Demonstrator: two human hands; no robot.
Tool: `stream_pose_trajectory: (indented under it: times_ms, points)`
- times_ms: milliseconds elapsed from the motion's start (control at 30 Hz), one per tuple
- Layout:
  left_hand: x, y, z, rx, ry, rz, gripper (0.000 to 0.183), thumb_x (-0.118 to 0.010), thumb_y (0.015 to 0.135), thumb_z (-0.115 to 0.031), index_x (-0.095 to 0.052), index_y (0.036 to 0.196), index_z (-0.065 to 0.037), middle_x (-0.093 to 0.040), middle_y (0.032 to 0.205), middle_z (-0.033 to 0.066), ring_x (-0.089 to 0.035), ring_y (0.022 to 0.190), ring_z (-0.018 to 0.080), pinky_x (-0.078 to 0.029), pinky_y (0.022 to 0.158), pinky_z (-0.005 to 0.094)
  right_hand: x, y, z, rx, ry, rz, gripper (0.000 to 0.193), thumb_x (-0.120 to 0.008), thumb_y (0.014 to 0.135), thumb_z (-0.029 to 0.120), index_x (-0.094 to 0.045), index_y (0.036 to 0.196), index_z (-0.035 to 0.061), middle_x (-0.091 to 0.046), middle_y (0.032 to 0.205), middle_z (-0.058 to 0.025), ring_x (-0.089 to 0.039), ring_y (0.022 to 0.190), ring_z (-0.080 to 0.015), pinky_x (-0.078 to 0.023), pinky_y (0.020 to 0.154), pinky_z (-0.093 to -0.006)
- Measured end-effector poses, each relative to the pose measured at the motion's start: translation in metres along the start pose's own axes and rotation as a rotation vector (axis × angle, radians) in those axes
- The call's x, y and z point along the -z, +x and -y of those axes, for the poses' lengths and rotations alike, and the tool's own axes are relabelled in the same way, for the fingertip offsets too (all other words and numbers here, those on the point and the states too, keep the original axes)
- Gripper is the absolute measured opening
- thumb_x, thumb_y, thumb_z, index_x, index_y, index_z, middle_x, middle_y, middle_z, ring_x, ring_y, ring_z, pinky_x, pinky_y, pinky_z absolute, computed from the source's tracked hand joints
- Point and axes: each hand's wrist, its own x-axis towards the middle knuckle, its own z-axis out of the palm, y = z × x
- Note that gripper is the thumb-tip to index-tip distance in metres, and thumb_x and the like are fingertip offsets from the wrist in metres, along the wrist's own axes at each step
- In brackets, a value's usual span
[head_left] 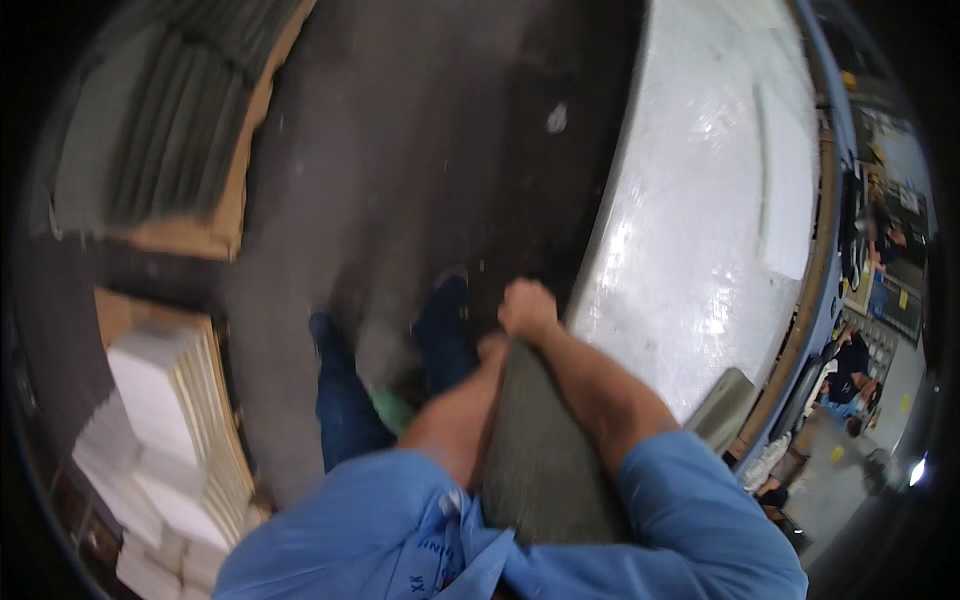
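A long grey-green padded-looking panel [545, 450] lies between my forearms, its near end against my chest. It narrows toward its far end, where my two hands come together. My right hand [527, 306] is closed in a fist at that end. Just beside and below it, my left hand [493, 347] is closed too, its fingers mostly hidden by the right hand and the panel. Both hands are slightly blurred.
At right stands a long table with a shiny white wrapped top [660, 230]; another grey-green piece [724, 408] lies near its edge. Stacked grey pieces [180, 130] and white slabs [170, 390] stand at left. A white scrap [556, 118] lies on the dark floor. People [850, 370] appear far right.
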Motion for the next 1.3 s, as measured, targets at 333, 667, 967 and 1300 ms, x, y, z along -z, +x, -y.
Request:
stream_pose_trajectory:
  times_ms: [333, 667, 967, 1300]
  points:
    - [-0.016, -0.051, 0.027, 0.501, -0.911, -0.111, 0.060, -0.047, 0.104, -0.048, -0.073, 0.117, 0.004, -0.071, 0.122, 0.0220, -0.068, 0.116, 0.0367, -0.052, 0.095, 0.0430, 0.024, -0.004, 0.029, -0.108, 0.021, 0.104, 0.020, -0.062, 0.083, 0.016, -0.077, 0.091, 0.0057, -0.074, 0.095, -0.0222, -0.073, 0.094, -0.0402, -0.059, 0.087, -0.0484]
    - [-0.058, -0.104, 0.051, 0.273, -1.125, 0.032, 0.052, -0.055, 0.100, -0.040, -0.073, 0.097, 0.009, -0.074, 0.107, 0.0240, -0.071, 0.100, 0.0341, -0.049, 0.081, 0.0471, 0.019, -0.046, 0.041, -0.049, -0.140, 0.378, 0.016, -0.068, 0.079, 0.016, -0.078, 0.090, 0.0097, -0.076, 0.093, -0.0185, -0.074, 0.094, -0.0364, -0.060, 0.085, -0.0464]
    - [-0.045, -0.092, 0.037, 0.609, -1.433, 0.102, 0.041, -0.058, 0.103, -0.034, -0.071, 0.115, 0.003, -0.073, 0.115, 0.0168, -0.073, 0.097, 0.0313, -0.058, 0.077, 0.0431, 0.002, -0.046, 0.031, 0.005, -0.108, 0.313, 0.015, -0.072, 0.076, 0.019, -0.076, 0.085, 0.0085, -0.075, 0.090, -0.0189, -0.074, 0.090, -0.0369, -0.059, 0.083, -0.0466]
    - [-0.034, -0.069, 0.016, 0.534, -1.433, -0.021, 0.040, -0.058, 0.103, -0.035, -0.071, 0.109, 0.002, -0.073, 0.111, 0.0183, -0.073, 0.097, 0.0338, -0.058, 0.077, 0.0434, 0.037, -0.020, 0.035, -0.042, -0.043, 0.179, 0.016, -0.073, 0.076, 0.021, -0.078, 0.085, 0.0092, -0.076, 0.094, -0.0190, -0.074, 0.091, -0.0371, -0.060, 0.085, -0.0463]
